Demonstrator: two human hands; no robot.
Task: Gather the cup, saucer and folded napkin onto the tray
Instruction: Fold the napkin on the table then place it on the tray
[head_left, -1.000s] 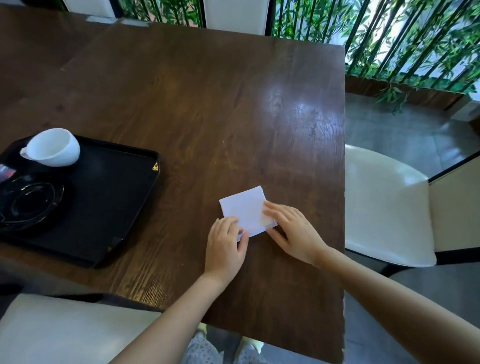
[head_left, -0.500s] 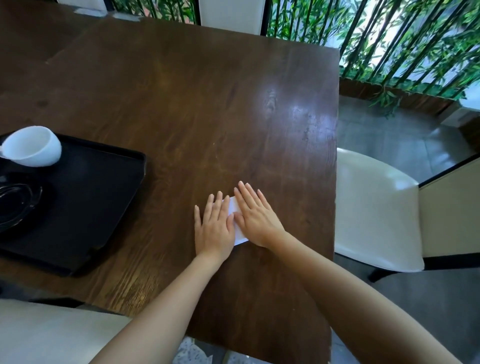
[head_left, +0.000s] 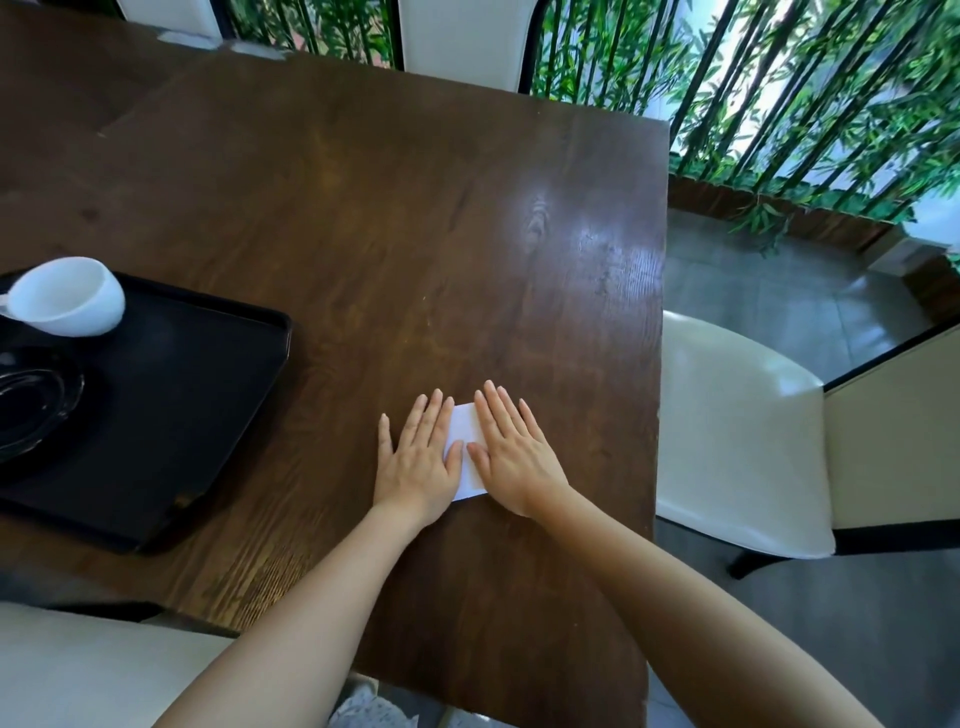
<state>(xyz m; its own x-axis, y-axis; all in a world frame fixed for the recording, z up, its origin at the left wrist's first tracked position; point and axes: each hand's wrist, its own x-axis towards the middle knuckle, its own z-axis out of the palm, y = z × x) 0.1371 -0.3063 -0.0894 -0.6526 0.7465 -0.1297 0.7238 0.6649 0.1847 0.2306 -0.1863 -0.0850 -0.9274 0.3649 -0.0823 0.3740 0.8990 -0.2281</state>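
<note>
A white napkin (head_left: 465, 436) lies folded on the dark wooden table (head_left: 363, 234), mostly hidden under my hands. My left hand (head_left: 418, 462) presses flat on its left part, fingers spread. Flat on the napkin's right part rests my right hand (head_left: 511, 452). Only a narrow white strip shows between them. At the left stands a black tray (head_left: 197, 395). A white cup (head_left: 67, 296) sits at the tray's far left corner. A dark glass saucer (head_left: 31, 410) lies on the tray in front of the cup, cut off by the frame edge.
A white chair seat (head_left: 737, 452) stands close to the table's right edge. Another pale seat (head_left: 78, 670) is at the near left. A bamboo screen (head_left: 779, 93) runs along the back right. The table's near edge is just below my forearms.
One second ago my fingers held the napkin's edges with a wider sheet showing. Both hands then flattened over it, and the visible napkin is now smaller and narrower.
</note>
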